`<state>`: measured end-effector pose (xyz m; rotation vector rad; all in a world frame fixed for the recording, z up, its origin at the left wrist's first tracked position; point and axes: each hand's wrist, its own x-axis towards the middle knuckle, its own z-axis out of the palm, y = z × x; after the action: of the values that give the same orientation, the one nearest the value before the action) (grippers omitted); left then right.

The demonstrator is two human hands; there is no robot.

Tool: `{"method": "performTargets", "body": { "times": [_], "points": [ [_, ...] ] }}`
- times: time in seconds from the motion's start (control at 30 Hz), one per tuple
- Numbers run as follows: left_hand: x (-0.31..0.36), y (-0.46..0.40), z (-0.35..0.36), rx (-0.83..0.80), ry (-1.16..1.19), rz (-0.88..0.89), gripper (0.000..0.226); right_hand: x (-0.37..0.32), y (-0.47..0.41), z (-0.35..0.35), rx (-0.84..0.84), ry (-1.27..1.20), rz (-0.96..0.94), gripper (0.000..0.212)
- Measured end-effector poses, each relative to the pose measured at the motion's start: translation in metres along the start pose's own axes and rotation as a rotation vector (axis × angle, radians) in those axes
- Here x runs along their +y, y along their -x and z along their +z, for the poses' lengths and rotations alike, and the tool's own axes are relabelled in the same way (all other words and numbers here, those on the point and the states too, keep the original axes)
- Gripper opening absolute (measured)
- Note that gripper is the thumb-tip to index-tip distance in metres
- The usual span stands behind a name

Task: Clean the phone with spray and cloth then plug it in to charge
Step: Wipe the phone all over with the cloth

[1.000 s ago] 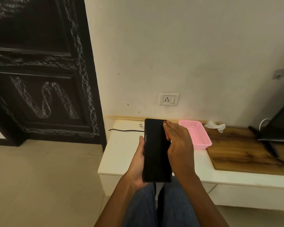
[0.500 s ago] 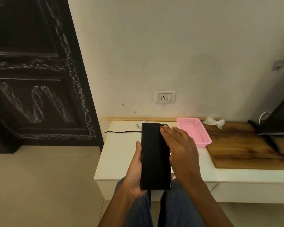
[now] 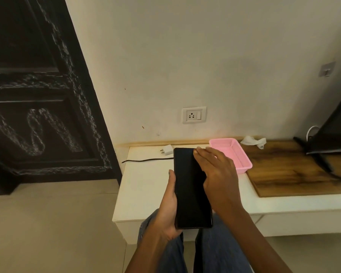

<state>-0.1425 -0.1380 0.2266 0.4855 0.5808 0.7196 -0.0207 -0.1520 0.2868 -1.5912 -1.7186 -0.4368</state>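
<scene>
Black glass faces up: the phone [image 3: 192,188] has a dark, blank screen and is held upright over the lap, just in front of the white worktop [image 3: 146,186]. Against half a second ago, the right hand [image 3: 219,180] fingers have spread flatter across the screen's upper right; phone position unchanged. Left hand [image 3: 168,209] grip: thumb along the left edge, fingers curled behind, holding the phone. Right hand grip: loose, fingers straight, resting on the glass, holding nothing. Left to right on the worktop: black cable [image 3: 146,160], white charger plug [image 3: 166,150], pink basket [image 3: 233,154], crumpled white cloth [image 3: 253,140] on a wooden board [image 3: 289,170]. Wall socket [image 3: 194,115] above. The right hand hides part of the screen.
</scene>
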Motion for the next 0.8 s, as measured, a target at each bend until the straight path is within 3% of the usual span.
{"method": "performTargets", "body": {
  "times": [0.2, 0.33, 0.4, 0.47, 0.57, 0.63, 0.73, 0.8],
  "points": [
    [0.004, 0.003, -0.008, 0.033, 0.025, 0.011, 0.072, 0.007, 0.010, 0.001, -0.066, -0.007, -0.068, 0.050],
    [0.003, 0.001, -0.003, 0.043, -0.027, 0.039, 0.066, -0.007, 0.000, 0.004, 0.010, -0.004, 0.040, 0.028],
    [0.005, 0.000, -0.005, 0.049, -0.018, 0.057, 0.070, -0.016, 0.003, 0.005, -0.010, -0.020, -0.020, 0.038],
    [0.007, 0.001, -0.008, 0.076, -0.001, 0.074, 0.074, -0.013, 0.008, 0.004, -0.025, -0.011, -0.099, 0.031],
    [0.007, 0.002, -0.007, 0.071, 0.020, 0.061, 0.072, -0.004, 0.001, 0.005, -0.044, 0.014, -0.004, 0.036],
    [0.005, 0.002, -0.004, 0.069, 0.005, 0.050, 0.068, -0.011, -0.007, 0.006, 0.000, 0.015, 0.040, 0.027],
    [0.008, 0.002, -0.003, 0.068, 0.013, 0.061, 0.068, -0.025, -0.005, 0.008, -0.028, -0.022, -0.036, 0.042],
    [0.011, 0.003, -0.007, 0.083, 0.028, 0.071, 0.072, -0.021, 0.002, 0.009, -0.040, -0.025, -0.105, 0.034]
  ]
}}
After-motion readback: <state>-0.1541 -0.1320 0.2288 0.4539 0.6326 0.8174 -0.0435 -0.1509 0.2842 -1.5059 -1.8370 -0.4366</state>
